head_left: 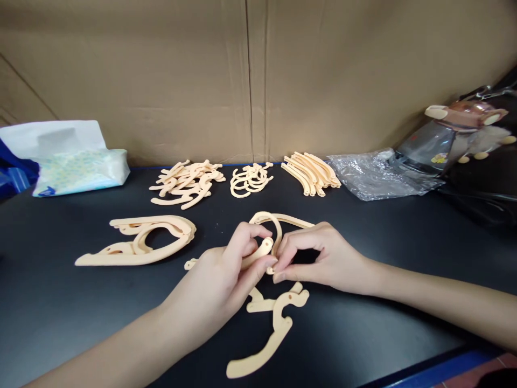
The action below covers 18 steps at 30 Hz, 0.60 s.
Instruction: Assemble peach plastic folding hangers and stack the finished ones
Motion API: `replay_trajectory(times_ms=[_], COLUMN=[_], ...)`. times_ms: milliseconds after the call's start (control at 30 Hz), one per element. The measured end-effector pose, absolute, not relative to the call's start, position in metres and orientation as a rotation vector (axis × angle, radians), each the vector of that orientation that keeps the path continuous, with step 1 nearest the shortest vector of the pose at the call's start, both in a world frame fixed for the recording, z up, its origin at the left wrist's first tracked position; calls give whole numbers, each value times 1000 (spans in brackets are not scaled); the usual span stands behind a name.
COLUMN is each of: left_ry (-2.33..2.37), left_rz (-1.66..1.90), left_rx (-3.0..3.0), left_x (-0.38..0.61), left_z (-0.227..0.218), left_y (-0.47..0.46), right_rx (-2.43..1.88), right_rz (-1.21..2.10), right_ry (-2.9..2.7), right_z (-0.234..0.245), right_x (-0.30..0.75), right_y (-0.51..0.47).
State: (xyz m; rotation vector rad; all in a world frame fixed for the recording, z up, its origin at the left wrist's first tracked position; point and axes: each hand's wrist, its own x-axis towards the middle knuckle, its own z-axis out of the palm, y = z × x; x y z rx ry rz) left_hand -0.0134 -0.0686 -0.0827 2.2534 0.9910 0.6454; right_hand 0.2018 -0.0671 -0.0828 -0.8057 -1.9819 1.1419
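Observation:
My left hand (222,272) grips a cream plastic hanger arm (262,251) between thumb and fingers, its holed end pointing up. Pinched in my right hand (323,258) is the lower end of a thin curved hanger hook (278,226), close beside that arm's end. Another long arm (297,219) runs behind the hook and is partly hidden by my right hand; whether they are joined, I cannot tell. Below my hands, on the table, lie curved notched pieces (264,347). A folded hanger (161,258) rests to the left.
Along the back of the black table (355,345) lie piles of notched pieces (188,180), hooks (251,179) and long arms (311,172). A tissue pack (81,170) stands back left. Back right are a clear plastic bag (371,175) and a transparent bottle (432,143).

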Motion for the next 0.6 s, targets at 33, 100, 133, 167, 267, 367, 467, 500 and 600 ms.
replay_trajectory(times_ms=[33,100,133,167,267,367,467,500,600], left_ry=[991,1002,1004,1001,996,1010,1007,1005,975], left_rz=[664,695,698,691,655,678,724,733,741], left_rx=[2245,2222,2211,2208,2232,2271,2276,2267,2249], left_x=[-13,-14,-14,-14,-13,-12,-12,-12,-12], left_z=[-83,-84,-84,-84,-83,-84,-86,-86,-86], left_y=[-68,-68,-67,-67,-66,-67,-66,-66,-66], right_rx=[-813,-848,-868,-883,-915,-944,-954,-954,-952], right_rz=[1137,1168,1185,1197,1221,1281,1333,1347,1385], right_ry=[-1948,-1853,-1797,-1744,-1652,-1627,-1604,-1596,-1578], right_z=[-83,-82,-82,-82,-82,-84,-85,-86,-86], right_x=[202,204,205,206,207,206,205,204,205], right_y=[-67,-64,-62,-61,-59,-58,-59,-58,-57])
